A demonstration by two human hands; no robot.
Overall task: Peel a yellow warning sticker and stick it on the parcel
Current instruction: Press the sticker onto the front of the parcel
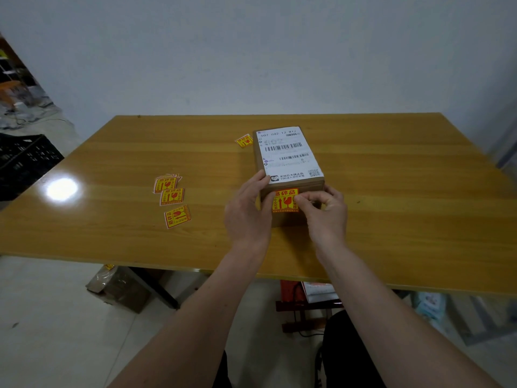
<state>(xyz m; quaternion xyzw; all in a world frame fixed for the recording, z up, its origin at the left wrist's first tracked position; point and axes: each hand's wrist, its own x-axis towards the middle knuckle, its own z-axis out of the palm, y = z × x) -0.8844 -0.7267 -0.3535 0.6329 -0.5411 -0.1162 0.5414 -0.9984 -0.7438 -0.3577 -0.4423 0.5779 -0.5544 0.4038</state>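
Note:
A brown cardboard parcel with a white shipping label on top stands in the middle of the wooden table. A yellow and red warning sticker lies on the parcel's near side face. My left hand grips the parcel's near left corner, thumb on the top edge. My right hand presses its fingertips on the sticker's right edge. Loose yellow stickers on their backing lie to the left, with one more beside the parcel's far left corner.
A black plastic crate stands on the floor at the left. Under the table's near edge sit a taped cardboard box and a red wooden stool. A lamp glare marks the table's left end.

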